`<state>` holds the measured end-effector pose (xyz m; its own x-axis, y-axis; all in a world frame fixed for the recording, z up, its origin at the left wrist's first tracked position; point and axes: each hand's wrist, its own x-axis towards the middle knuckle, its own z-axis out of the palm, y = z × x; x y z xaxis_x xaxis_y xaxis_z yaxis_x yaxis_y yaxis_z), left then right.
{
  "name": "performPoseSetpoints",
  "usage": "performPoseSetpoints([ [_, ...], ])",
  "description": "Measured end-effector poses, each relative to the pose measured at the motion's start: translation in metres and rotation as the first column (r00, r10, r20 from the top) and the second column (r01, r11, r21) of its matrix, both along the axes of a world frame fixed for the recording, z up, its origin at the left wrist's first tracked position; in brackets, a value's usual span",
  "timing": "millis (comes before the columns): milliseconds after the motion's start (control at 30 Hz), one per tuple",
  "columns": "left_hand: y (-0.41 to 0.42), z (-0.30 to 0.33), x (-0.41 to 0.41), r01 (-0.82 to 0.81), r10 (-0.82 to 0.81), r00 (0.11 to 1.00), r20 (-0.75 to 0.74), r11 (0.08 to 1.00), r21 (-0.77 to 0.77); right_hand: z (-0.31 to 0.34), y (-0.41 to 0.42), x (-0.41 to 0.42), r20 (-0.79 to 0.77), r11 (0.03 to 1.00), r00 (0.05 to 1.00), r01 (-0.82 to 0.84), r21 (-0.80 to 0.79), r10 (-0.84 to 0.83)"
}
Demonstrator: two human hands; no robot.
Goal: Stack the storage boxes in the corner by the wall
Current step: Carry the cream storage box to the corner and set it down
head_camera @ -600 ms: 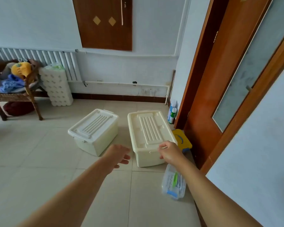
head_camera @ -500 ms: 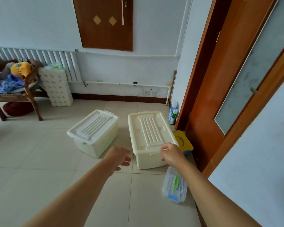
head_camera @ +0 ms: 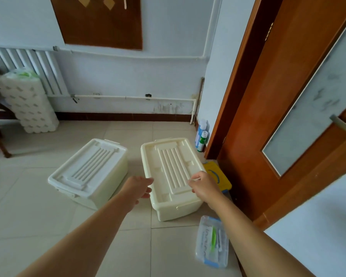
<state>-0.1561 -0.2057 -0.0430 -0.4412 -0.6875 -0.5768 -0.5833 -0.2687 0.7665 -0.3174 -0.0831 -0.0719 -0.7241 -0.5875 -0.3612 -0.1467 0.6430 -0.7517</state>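
Observation:
Two lidded plastic storage boxes stand on the tiled floor. The cream box point(head_camera: 169, 166) is on the right, near the door. The white box point(head_camera: 88, 170) lies to its left, turned at an angle. My left hand point(head_camera: 137, 187) hovers at the cream box's left edge, fingers apart, holding nothing. My right hand point(head_camera: 203, 185) is over the lid's right side, fingers loosely curled, nothing visibly gripped. A small clear box point(head_camera: 212, 241) with blue clips lies on the floor below my right forearm.
An open wooden door point(head_camera: 288, 108) stands at the right. A yellow stool point(head_camera: 218, 174) sits behind the cream box, with spray bottles point(head_camera: 201, 136) in the corner. A pack of toilet rolls point(head_camera: 26, 100) leans on the radiator point(head_camera: 32, 66) at the left.
The view has moved closer to the boxes. Both hands have advanced over the cream box, the left reaching its left edge and the right moving onto the lid.

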Motion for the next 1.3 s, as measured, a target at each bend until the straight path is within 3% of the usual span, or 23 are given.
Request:
performPoseSetpoints([
  [300,-0.082,-0.047,-0.119,-0.003,0.001,1.000,0.029,0.998,0.061,-0.041,-0.077,-0.118,-0.060,0.997,0.998,0.030,0.072,-0.026],
  [667,-0.176,-0.148,-0.243,-0.149,0.140,0.983,0.117,0.986,0.074,-0.128,-0.190,-0.263,0.042,0.990,0.999,-0.024,0.138,0.019],
  [1133,-0.287,-0.309,-0.319,-0.151,0.114,0.969,0.222,0.975,0.160,-0.268,-0.282,-0.336,0.062,0.962,0.996,0.047,0.270,-0.066],
  [1300,-0.307,-0.371,-0.332,-0.152,0.103,0.945,0.309,0.979,0.139,-0.331,-0.286,-0.362,0.037,0.916,0.994,0.084,0.392,-0.107],
])
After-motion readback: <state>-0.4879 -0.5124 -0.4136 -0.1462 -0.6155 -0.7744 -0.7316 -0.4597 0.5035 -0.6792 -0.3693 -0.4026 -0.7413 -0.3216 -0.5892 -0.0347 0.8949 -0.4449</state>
